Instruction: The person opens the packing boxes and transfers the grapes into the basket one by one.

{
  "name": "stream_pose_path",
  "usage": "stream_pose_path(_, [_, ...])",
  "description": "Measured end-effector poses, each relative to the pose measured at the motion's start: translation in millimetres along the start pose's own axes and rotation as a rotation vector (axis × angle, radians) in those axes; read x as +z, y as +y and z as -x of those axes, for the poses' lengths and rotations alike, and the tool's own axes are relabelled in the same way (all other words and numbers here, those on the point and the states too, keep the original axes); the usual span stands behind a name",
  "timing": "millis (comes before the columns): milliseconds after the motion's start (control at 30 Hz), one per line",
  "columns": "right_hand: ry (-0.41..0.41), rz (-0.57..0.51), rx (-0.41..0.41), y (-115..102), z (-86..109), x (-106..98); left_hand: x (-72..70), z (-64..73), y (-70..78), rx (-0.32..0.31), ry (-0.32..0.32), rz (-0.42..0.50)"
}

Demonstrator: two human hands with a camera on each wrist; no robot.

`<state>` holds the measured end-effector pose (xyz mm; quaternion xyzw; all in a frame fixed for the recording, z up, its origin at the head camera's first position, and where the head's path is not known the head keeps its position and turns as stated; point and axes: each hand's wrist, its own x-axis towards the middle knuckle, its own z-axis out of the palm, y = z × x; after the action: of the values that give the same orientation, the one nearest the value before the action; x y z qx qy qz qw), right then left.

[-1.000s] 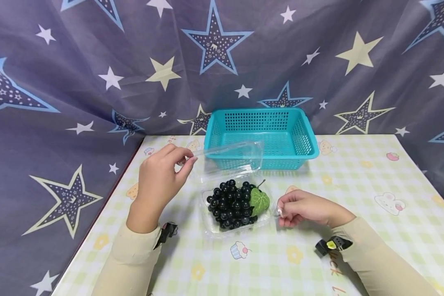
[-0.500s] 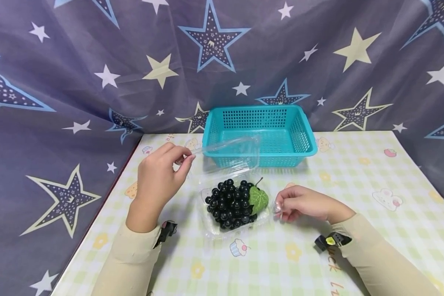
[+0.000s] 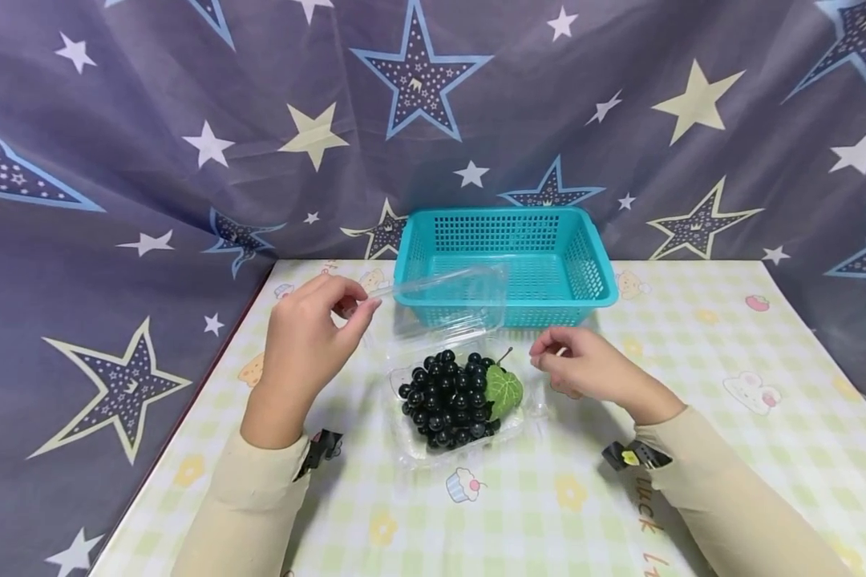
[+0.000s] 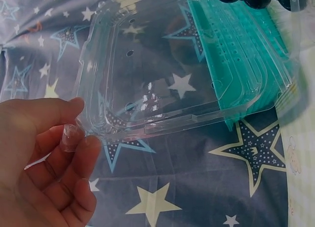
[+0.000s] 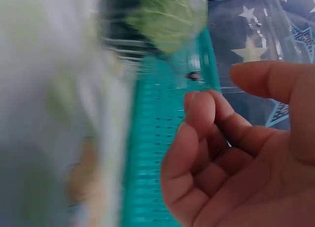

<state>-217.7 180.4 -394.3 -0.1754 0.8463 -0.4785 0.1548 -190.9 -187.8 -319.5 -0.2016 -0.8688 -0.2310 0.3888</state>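
A clear plastic clamshell box (image 3: 433,458) rests on the table with a bunch of black grapes (image 3: 447,401) in it. The bunch has a green leaf (image 3: 503,391) and a short stem (image 3: 505,355) at its right end. My left hand (image 3: 299,353) pinches a corner of the box's raised lid (image 4: 162,121) between thumb and fingers. Right of the leaf, my right hand (image 3: 592,370) is in the air beside the stem. Its fingers are loosely bent, and the right wrist view shows a gap between thumb and fingertips, with nothing held.
Behind the box a turquoise plastic basket (image 3: 602,300) stands against the star-patterned curtain (image 3: 260,96); the lid overlaps its front in the head view. A checked cloth (image 3: 678,353) with printed cartoons covers the table.
My right hand has left the box's right edge and moved up and away, level with the stem. My left hand keeps the lid raised at nearly the same spot.
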Motion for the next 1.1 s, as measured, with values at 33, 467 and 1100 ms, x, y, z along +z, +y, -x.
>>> stream_pose_path(33, [0.016, 0.036, -0.021, -5.4, -3.4, -0.2, 0.2, -0.1, -0.5, -0.003, 0.001, 0.004])
stream_pose_path(467, [0.119, 0.427, -0.139, -30.0, -16.0, 12.8, 0.9, 3.9, 2.2, -0.019, -0.006, 0.009])
stream_pose_path(1100, [0.173, 0.522, -0.188, -19.0, -24.0, 20.3, 2.0, 3.8, 6.5, -0.015, -0.002, -0.023])
